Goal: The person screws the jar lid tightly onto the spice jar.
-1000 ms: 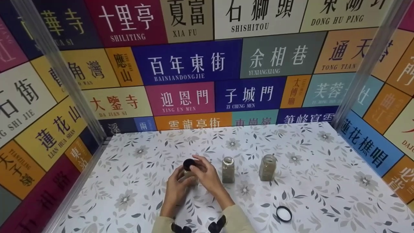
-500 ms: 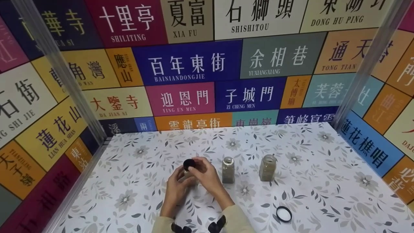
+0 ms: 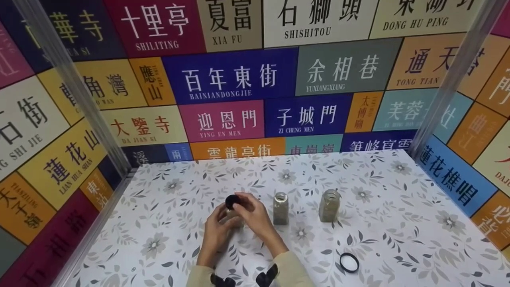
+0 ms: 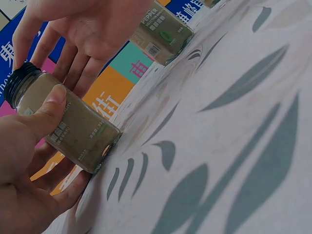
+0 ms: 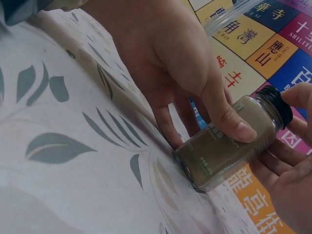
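Note:
A square glass jar of grey-brown powder (image 4: 80, 124), with a black screw lid (image 3: 232, 202) on its mouth, stands on the flowered tabletop between my hands. My left hand (image 3: 217, 235) grips the jar's body, thumb pressed across the printed label in both wrist views. With thumb and fingertips, my right hand (image 3: 255, 217) pinches the lid's edge; in the right wrist view the lid (image 5: 275, 105) sits round the jar's neck. Just right of my hands is a second jar (image 3: 281, 209) of similar powder, labelled "PEPPER" in the left wrist view, its top uncovered.
Farther right stands another lidless jar (image 3: 330, 207) of powder. A black lid (image 3: 350, 263) with a white inside lies face up near the front right. Panels printed with place names (image 3: 231, 75) enclose the back and sides, with clear corner posts (image 3: 442, 83).
My right fingers shift slightly around the lid while my left hand keeps its grip on the jar. The other jars and the loose lid stay where they were.

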The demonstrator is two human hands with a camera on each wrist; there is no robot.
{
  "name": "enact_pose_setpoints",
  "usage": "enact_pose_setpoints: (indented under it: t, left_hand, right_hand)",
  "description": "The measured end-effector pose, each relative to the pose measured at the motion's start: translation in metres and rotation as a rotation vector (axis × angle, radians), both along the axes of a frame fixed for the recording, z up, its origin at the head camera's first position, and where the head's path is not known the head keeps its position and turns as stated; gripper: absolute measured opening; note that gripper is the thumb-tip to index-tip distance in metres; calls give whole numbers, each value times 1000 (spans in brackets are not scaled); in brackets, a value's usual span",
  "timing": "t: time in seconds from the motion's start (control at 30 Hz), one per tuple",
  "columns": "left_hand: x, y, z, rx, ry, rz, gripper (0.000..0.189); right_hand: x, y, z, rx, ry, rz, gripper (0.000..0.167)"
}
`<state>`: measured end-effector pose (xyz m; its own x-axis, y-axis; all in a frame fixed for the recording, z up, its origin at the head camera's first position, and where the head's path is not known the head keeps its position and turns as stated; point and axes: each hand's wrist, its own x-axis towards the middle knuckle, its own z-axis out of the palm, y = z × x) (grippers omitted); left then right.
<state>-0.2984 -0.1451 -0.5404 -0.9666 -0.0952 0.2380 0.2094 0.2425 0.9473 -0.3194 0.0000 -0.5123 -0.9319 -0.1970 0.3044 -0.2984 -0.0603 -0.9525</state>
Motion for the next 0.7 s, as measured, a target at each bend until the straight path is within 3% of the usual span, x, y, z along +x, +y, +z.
enact_pose_setpoints:
  t: [0.3, 0.53, 0.7]
  left_hand:
    - [0, 0, 0, -18, -9, 14, 61]
    - [1, -2, 1, -46, -8, 6, 62]
    - [2, 0, 1, -24, -18, -5, 63]
  right_hand:
    - [0, 0, 1, -28, -9, 0, 42]
    - [3, 2, 5, 37, -54, 12, 43]
    - [2, 2, 2, 28, -24, -7, 40]
